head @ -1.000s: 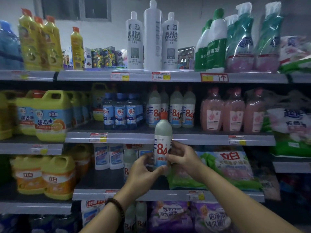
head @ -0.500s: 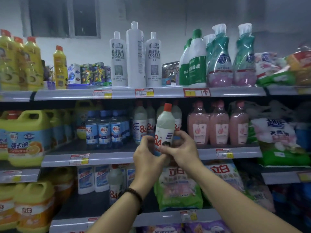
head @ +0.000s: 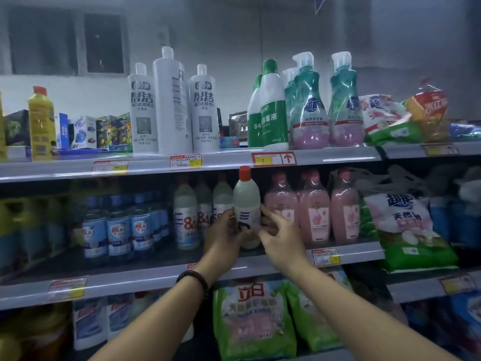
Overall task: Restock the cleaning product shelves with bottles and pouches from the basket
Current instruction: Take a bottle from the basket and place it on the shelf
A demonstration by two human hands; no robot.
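- Item: white bottle with red cap (head: 246, 201), upright, at the front of the middle shelf (head: 156, 280), in the gap between the row of 84 bottles (head: 186, 217) and the pink bottles (head: 315, 212). We cannot tell whether its base rests on the shelf.
- Left hand (head: 223, 238): wrapped round the bottle's lower body from the left.
- Right hand (head: 282, 238): fingertips pinch the bottle's right side, palm off it.
- Basket: not in view.
- Step, as we judge it: seating this bottle in its row.
- Handling: we set the base flat before loosening either grip; a tall, narrow bottle likely tips if let go early.
- Clearance: the cap stands near the upper shelf rail (head: 234, 160), so we slide the bottle back low rather than lift it.
- Facing: the label seems partly turned, so we rotate it to match its neighbours.
- Risk: the pink bottles stand just beside the right hand, so we draw both hands straight back toward us.
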